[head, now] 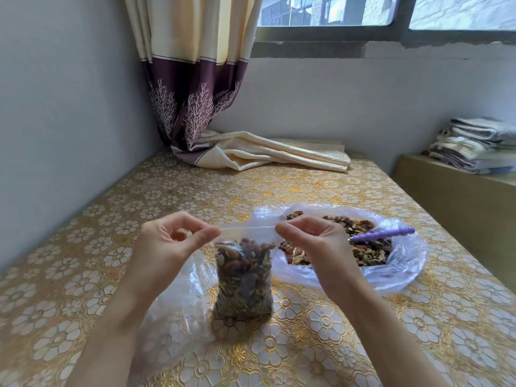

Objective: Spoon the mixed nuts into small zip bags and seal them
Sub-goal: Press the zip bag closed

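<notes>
A small clear zip bag (243, 277) filled with mixed nuts stands upright on the table in front of me. My left hand (170, 244) pinches the left end of its zip strip between thumb and forefinger. My right hand (312, 241) pinches the right end, and the strip is stretched flat between them. Behind the right hand, a heap of mixed nuts (365, 247) lies in a large open plastic bag (402, 269). A spoon with a purple handle (382, 234) rests in the heap.
More clear plastic (178, 308) lies flat under my left forearm. The table has a gold flower-patterned cover (321, 331). A curtain end (251, 152) lies at the back of the table, and folded cloths (474, 146) sit on a ledge at right.
</notes>
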Demonstrator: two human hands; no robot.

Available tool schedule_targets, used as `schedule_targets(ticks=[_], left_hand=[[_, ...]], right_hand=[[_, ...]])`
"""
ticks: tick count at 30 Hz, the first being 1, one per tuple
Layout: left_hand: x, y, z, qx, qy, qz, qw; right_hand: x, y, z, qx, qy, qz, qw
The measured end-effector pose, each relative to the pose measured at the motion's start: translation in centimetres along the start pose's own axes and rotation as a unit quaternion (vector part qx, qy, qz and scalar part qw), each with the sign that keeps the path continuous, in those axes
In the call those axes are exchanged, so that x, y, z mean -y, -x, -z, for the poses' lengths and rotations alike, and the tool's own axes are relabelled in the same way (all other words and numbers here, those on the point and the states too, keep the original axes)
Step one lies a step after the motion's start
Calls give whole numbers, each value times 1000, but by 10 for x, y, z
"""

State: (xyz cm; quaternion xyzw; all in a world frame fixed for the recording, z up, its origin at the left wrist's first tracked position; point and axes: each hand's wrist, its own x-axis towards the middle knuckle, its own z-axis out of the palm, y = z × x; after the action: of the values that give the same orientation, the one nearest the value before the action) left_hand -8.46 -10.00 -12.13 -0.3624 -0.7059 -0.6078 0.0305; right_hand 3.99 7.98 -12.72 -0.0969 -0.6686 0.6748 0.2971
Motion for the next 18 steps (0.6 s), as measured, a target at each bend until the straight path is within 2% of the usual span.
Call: schedule_targets(ticks=[2, 4, 7, 9, 12, 14, 18], left_hand=[[2, -1, -3, 3, 42, 24, 999], [4, -1, -5, 87, 98, 80, 988], [10, 3, -8, 250, 60, 158, 953], [12, 5, -10, 287, 43, 171, 942], [15, 5, -11, 247, 38, 139, 958], [16, 3, -13, 192, 59, 133, 970], [15, 2, -25, 63, 178, 169, 967]], right_hand=[[-4, 1, -1, 9, -28, -36, 999], [-9, 2, -1, 20, -67, -70, 995], [-14, 4, -2, 25, -154, -86, 984], [-16, 5, -3, 11, -160, -79, 984], [-21, 8, -8, 4, -88, -70, 994], [-24, 13, -13, 38, 12, -50, 998], [-29, 19, -26, 104, 174, 26, 979]])
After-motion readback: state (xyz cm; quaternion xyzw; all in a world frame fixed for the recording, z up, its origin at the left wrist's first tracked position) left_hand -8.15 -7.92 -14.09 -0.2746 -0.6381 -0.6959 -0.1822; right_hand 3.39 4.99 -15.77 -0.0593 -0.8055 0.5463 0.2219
